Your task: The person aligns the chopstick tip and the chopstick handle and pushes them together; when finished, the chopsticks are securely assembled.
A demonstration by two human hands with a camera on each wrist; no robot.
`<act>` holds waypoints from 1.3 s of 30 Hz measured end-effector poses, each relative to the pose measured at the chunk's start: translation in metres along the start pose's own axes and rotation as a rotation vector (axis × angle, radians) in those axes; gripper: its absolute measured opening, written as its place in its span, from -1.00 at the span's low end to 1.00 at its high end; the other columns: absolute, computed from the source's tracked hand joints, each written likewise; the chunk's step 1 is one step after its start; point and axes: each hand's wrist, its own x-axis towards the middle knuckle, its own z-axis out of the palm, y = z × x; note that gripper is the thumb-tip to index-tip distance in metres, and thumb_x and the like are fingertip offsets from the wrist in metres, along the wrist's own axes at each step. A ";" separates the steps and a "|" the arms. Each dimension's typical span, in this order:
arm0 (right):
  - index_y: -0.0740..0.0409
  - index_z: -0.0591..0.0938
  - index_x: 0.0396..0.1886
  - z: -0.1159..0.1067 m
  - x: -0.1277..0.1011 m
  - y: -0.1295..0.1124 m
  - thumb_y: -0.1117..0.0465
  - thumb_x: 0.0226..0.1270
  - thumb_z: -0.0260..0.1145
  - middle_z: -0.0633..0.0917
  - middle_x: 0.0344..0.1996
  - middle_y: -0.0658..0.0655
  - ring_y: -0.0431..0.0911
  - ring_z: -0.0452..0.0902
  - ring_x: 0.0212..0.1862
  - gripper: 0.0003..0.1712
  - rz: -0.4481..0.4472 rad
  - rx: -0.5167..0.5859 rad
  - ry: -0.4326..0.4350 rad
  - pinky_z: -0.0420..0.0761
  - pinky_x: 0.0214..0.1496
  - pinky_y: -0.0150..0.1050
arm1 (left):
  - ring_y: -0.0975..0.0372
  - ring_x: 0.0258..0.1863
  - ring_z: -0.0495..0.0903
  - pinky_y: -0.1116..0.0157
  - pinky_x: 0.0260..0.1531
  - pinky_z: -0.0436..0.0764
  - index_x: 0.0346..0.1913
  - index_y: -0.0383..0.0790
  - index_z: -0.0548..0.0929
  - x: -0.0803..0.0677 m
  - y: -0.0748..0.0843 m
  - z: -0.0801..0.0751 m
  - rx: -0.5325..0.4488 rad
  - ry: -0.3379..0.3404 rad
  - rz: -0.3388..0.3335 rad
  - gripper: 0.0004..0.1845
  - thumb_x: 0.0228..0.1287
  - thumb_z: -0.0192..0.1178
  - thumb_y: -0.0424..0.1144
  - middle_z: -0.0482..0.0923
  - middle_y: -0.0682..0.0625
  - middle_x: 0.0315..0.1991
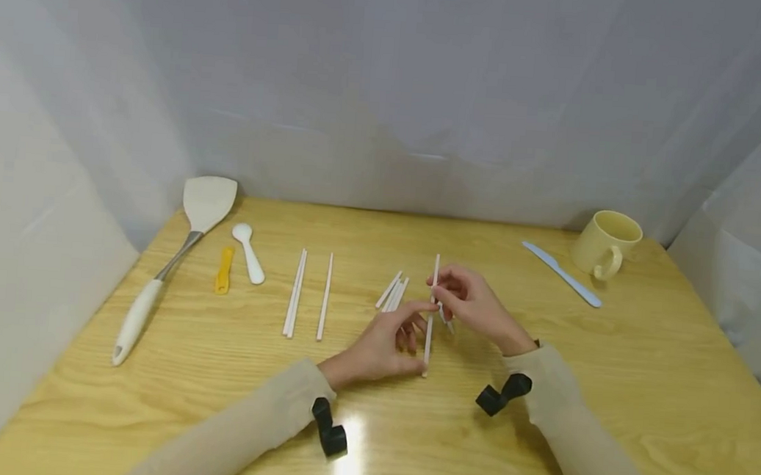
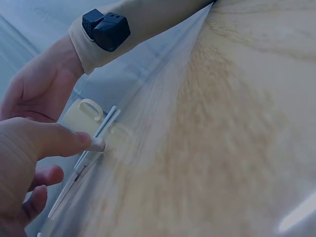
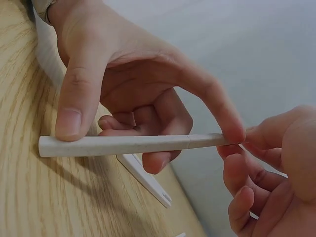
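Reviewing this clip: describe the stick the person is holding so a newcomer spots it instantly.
On the wooden table, just right of centre in the head view, the left hand and right hand come together. Between them runs a slim pale stick. Unlike the other pale sticks lying to its left, it is gripped by both hands.

Sleeved forearms point(image 1: 235, 427) angle inward, left fingers point(image 1: 417, 309) (thumb spread wide) near pinching right fingers point(image 1: 455, 273).
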 end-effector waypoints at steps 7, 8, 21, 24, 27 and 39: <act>0.42 0.45 0.04 0.000 -0.003 -0.001 0.35 0.47 0.06 0.58 -0.47 0.14 -0.18 0.45 -0.56 -0.75 0.009 -0.014 0.019 0.52 -0.48 -0.17 | 0.22 -0.49 0.55 0.40 -0.49 0.54 0.29 -0.18 0.36 0.003 0.001 -0.001 0.040 -0.018 -0.007 -0.13 -0.20 0.49 -0.45 0.61 -0.08 -0.22; 0.41 0.44 0.08 -0.001 -0.003 -0.001 0.35 0.47 0.06 0.59 -0.46 0.16 -0.17 0.45 -0.56 -0.73 0.007 -0.019 0.024 0.52 -0.49 -0.16 | 0.22 -0.49 0.55 0.41 -0.49 0.54 0.29 -0.19 0.36 0.003 0.001 -0.001 0.049 -0.023 -0.009 -0.13 -0.19 0.49 -0.45 0.61 -0.07 -0.22; 0.34 0.50 0.07 -0.009 -0.004 0.017 0.32 0.36 0.24 0.64 -0.46 0.27 -0.18 0.43 -0.55 -0.67 -0.069 -0.250 0.082 0.46 -0.50 -0.32 | 0.19 -0.45 0.43 0.42 -0.46 0.40 0.28 -0.17 0.41 -0.007 -0.005 -0.022 0.162 -0.034 -0.089 -0.14 -0.24 0.51 -0.37 0.60 0.09 -0.25; 0.28 0.58 -0.07 -0.011 -0.006 0.023 0.31 0.29 0.32 0.62 -0.51 0.12 -0.20 0.40 -0.55 -0.76 -0.064 -0.356 0.132 0.41 -0.51 -0.37 | 0.20 -0.41 0.42 0.40 -0.43 0.40 0.32 -0.15 0.38 -0.014 -0.007 -0.029 0.190 -0.022 -0.133 -0.12 -0.21 0.50 -0.34 0.57 0.13 -0.23; 0.25 0.62 -0.15 -0.012 -0.008 0.028 0.30 0.27 0.34 0.60 -0.54 0.05 -0.21 0.39 -0.55 -0.82 -0.036 -0.424 0.152 0.40 -0.51 -0.37 | 0.21 -0.37 0.40 0.39 -0.39 0.40 0.34 -0.13 0.36 -0.022 -0.007 -0.037 0.237 -0.013 -0.154 -0.11 -0.19 0.49 -0.32 0.55 0.15 -0.20; 0.25 0.62 -0.25 -0.021 -0.009 0.050 0.37 0.22 0.35 0.59 -0.55 0.08 -0.22 0.40 -0.54 -0.89 -0.021 -0.422 0.250 0.41 -0.47 -0.38 | 0.13 -0.18 0.50 0.20 -0.13 0.41 0.05 -0.20 0.57 -0.032 -0.006 -0.069 0.439 0.002 -0.174 -0.41 -0.15 0.49 -0.28 0.60 0.03 -0.18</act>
